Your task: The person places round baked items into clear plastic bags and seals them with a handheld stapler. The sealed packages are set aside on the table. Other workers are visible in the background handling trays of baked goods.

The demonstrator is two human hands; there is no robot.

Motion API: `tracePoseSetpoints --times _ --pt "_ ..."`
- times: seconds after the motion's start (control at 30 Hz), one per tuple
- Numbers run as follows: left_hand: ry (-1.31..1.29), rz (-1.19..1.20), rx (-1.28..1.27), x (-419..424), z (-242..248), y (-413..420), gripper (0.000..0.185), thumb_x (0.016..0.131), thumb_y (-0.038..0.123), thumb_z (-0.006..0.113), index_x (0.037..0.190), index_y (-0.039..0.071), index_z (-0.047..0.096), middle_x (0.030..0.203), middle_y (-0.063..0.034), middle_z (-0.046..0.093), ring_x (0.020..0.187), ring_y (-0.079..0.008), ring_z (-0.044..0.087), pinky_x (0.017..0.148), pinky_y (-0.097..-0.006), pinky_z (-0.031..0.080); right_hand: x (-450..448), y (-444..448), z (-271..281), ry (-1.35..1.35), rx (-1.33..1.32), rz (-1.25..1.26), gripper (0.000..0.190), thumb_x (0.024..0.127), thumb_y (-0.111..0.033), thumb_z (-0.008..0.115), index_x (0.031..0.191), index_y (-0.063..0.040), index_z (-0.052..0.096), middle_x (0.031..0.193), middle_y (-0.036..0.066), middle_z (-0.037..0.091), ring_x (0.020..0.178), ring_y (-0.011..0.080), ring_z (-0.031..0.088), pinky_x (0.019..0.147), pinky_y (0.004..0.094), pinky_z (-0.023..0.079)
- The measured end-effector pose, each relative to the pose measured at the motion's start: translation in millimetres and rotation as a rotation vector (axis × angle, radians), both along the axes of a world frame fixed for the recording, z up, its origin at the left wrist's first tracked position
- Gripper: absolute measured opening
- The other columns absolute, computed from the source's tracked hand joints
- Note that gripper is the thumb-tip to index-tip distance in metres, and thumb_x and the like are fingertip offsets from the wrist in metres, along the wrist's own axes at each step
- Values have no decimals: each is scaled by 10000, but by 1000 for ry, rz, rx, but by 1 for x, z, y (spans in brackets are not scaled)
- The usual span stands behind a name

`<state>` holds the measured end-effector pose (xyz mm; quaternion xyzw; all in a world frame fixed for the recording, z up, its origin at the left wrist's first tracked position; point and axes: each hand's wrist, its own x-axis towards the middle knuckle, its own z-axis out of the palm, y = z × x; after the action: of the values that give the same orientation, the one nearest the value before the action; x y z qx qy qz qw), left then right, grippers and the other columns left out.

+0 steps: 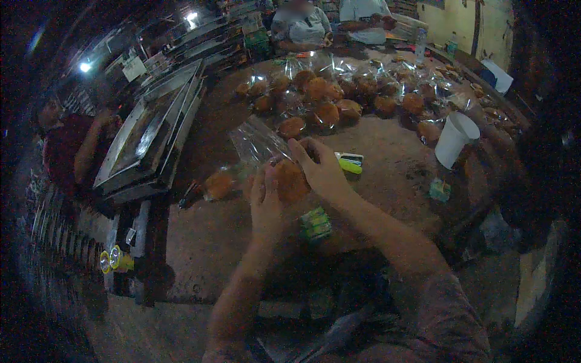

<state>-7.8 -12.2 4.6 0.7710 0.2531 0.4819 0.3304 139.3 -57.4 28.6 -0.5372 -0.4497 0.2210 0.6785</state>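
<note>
Both hands hold a clear plastic bag (pixel 256 140) with a round brown bun (pixel 291 181) in it. My left hand (pixel 265 197) grips the near left side of the bagged bun. At the bag's upper right, my right hand (pixel 320 170) pinches the plastic, its thumb and finger forming a loop. The bag's loose end stands up to the upper left. Just right of my right hand lies a small lime-green and white stapler (pixel 349 163), partly hidden by it. A green-and-yellow packet (pixel 316 223) rests below the bun. Another bagged bun (pixel 219 183) sits left of my left hand.
Many bagged buns (pixel 317 90) cover the table's far side. A white cup (pixel 455 140) and a small green box (pixel 440 189) are at right. Stacked metal trays (pixel 145 140) stand left. One person (pixel 302 27) sits across; another person (pixel 68 145) is at far left.
</note>
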Motion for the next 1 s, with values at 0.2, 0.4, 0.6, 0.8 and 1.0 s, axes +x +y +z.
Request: tracePoseSetpoints --times 0.2,0.4,0.6,0.8,1.0 --pt "-164 -225 11 2 7 -5 487 1110 294 315 1455 -2 487 1411 -130 544 1240 -222 553 1074 -340 438 3 1 -1 -130 114 10 391 1040 -411 557 933 -43 632 772 -30 553 711 61 485 650 261 410" --pt "-197 -318 -316 0 13 -13 476 1112 263 295 1496 23 443 1350 -110 569 1210 -206 568 1041 -336 473 -2 -8 7 181 250 11 410 1054 -422 528 873 -61 601 769 -68 495 691 13 408 579 232 336" --pt "-8 -131 253 -10 10 -14 604 901 170 643 1456 8 467 1384 -166 559 1195 -287 594 1068 -391 456 -3 -13 15 19 172 -20 444 1062 -397 519 795 -48 577 659 -72 445 598 35 392 517 267 319" --pt "-121 -164 -25 -7 17 -9 370 1044 258 494 1254 -18 624 1184 -126 664 1087 -249 645 987 -363 501 -8 -16 13 -351 282 -253 432 1068 -337 512 836 17 596 600 32 470 563 80 437 504 331 359" --pt "-238 -260 -416 -11 40 -23 527 1098 389 362 1148 -28 680 1098 -134 709 1013 -227 684 948 -374 540 -9 -17 13 -369 287 -255 438 1061 -342 520 824 19 595 595 77 532 516 128 432 495 350 358"
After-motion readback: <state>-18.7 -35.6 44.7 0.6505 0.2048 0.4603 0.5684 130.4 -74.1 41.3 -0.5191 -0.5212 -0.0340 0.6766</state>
